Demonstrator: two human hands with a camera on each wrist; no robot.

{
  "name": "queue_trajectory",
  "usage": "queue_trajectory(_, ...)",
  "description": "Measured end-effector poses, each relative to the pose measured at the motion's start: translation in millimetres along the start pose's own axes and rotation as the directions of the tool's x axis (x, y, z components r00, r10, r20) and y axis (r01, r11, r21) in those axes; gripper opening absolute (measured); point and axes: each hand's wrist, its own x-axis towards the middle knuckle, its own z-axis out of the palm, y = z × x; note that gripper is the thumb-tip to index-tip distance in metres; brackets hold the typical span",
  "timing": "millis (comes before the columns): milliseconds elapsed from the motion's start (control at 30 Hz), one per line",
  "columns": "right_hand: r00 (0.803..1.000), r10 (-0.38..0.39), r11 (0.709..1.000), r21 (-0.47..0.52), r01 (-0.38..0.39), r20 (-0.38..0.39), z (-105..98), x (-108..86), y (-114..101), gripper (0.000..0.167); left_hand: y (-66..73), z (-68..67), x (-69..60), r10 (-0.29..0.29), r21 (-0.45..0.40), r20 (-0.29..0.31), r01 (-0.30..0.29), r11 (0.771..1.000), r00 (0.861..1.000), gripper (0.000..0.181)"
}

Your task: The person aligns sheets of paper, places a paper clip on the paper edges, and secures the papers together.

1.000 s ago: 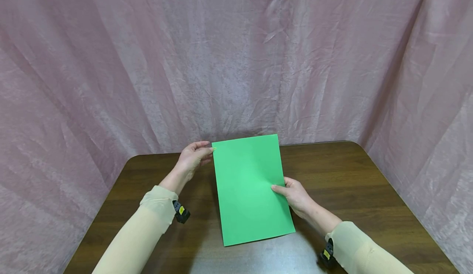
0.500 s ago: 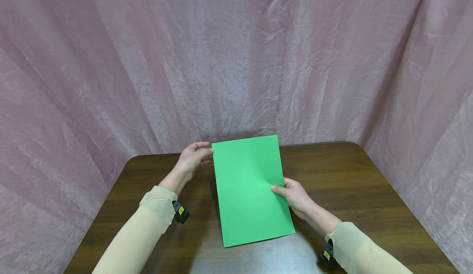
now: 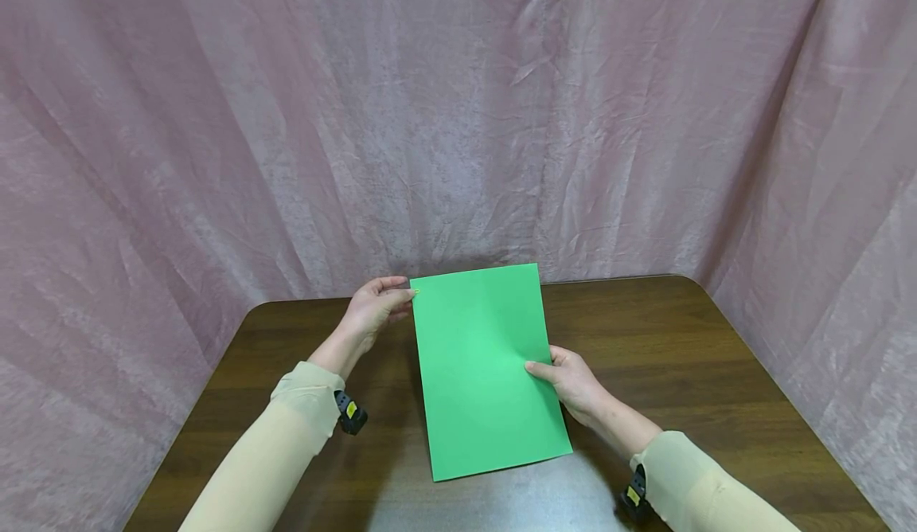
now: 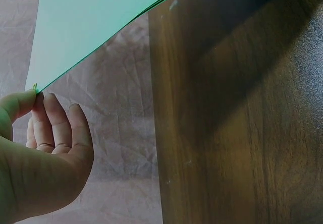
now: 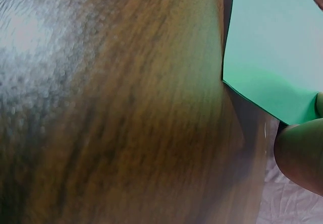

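Several green paper sheets (image 3: 483, 373) are held tilted above the table, their layered edges visible in the left wrist view. At the upper left corner my left hand (image 3: 372, 309) pinches the sheets between thumb and index finger, the other fingers loosely bent. A small yellow wire loop, like the end of a paper clip (image 4: 35, 87), pokes out by that thumb tip; the rest of it is hidden. My right hand (image 3: 576, 385) grips the right edge, thumb on the front and fingers behind. In the right wrist view the lower corner of the paper (image 5: 262, 77) bends near the thumb.
A brown wooden table (image 3: 645, 317) with rounded far corners lies beneath. Pink curtains (image 3: 458, 118) hang behind it and along both sides. Dark cameras are strapped to both wrists, below pale sleeves (image 3: 265, 452).
The paper and both hands have sunk very slightly in the head view. Both hands keep the same hold.
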Motion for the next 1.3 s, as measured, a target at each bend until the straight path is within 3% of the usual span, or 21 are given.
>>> queue_trajectory(1000,1.0,-0.002,1.0,-0.022,0.002,-0.027,3.0,2.8,4.1,0.039,-3.7,3.1,-1.0,0.006,0.0,-0.003,-0.006,1.0,1.0,0.055)
queue_trajectory(1300,1.0,-0.012,1.0,-0.021,0.012,0.002,4.8,-0.5,2.6,0.043,-4.2,4.4,-2.1,-0.009,0.017,-0.014,0.009,1.0,1.0,0.052)
